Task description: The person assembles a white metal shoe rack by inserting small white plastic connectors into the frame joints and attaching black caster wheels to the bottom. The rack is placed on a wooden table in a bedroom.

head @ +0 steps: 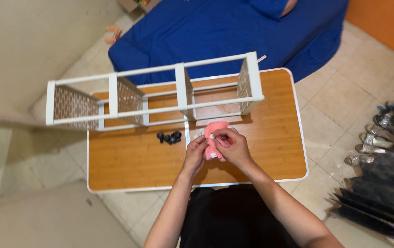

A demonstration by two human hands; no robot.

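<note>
- Closest to the camera: two bare forearms come up from the bottom edge, over a dark lap, and meet above the near half of the table.
- The left hand [196, 154] has its fingers curled up against the lower left side of a small pink soft plastic pouch [215, 140], gripping it from that side.
- The right hand [233, 146] is clenched over the pouch from the right, thumb and forefinger pinching a small white piece at the pouch's upper edge. Can't make out what that white bit is, too small.
- So the pouch is held up in both hands, just above the table, roughly mid-width and a bit toward the near edge.
- The table itself is a rectangular bamboo-coloured wooden table with a white rim [128, 163].
- Just left of the hands, a little heap of small black round plastic caps [170, 137] lies on the wood, not touching the hands.
- Behind that, a long white metal rack frame with perforated divider panels [155, 96] lies on its side across the far half of the table, its left end sticking out past the table edge.
- Further back, a blue fabric-covered bed [233, 32] on the pale tiled floor [325, 115].
- Off to the right, a row of shiny shoes [367, 147] on the floor.
</note>
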